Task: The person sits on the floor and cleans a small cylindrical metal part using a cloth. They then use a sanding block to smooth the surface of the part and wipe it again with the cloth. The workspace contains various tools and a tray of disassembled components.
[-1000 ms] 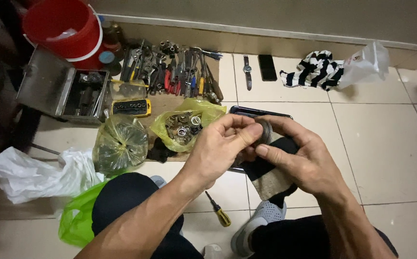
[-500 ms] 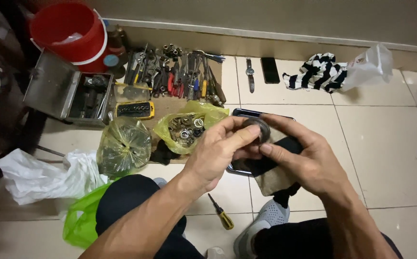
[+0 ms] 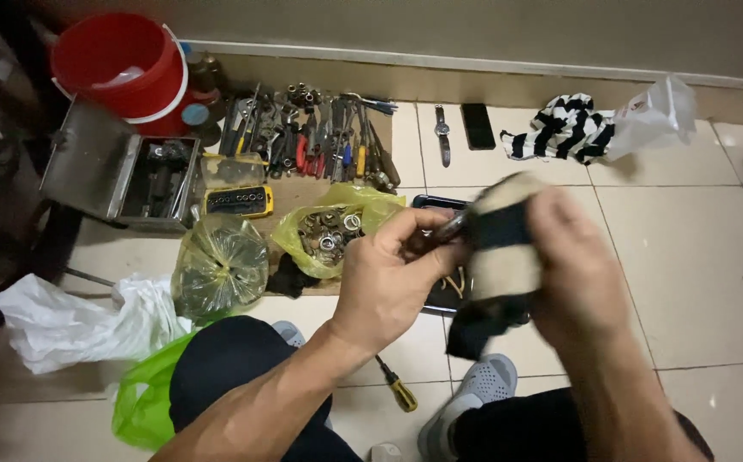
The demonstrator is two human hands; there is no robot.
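Your two hands meet above the tiled floor [image 3: 696, 282], in front of your knees. Your left hand [image 3: 389, 278] pinches a small dark metal part [image 3: 450, 228] between thumb and fingertips; what kind of part cannot be told. Your right hand [image 3: 578, 274] is blurred and clamps a dark and tan cloth [image 3: 495, 257] against that part, the cloth hanging down below your fingers.

On the floor you have one red bucket [image 3: 119, 64] at the far left corner, one open grey metal toolbox [image 3: 119, 175] just in front of it, and one row of hand tools [image 3: 316, 137] along the wall. Two yellowish plastic bags sit near your left hand: one knotted [image 3: 218, 265], one open with metal rings and nuts [image 3: 333, 231]. One wristwatch [image 3: 442, 133], one dark phone [image 3: 477, 126] and one striped cloth [image 3: 568, 128] lie further right. One yellow-handled screwdriver [image 3: 397, 387] lies between your feet.

Half a second ago the cloth hung under your right hand and a round grey piece showed between your fingers; now the cloth is raised over it.
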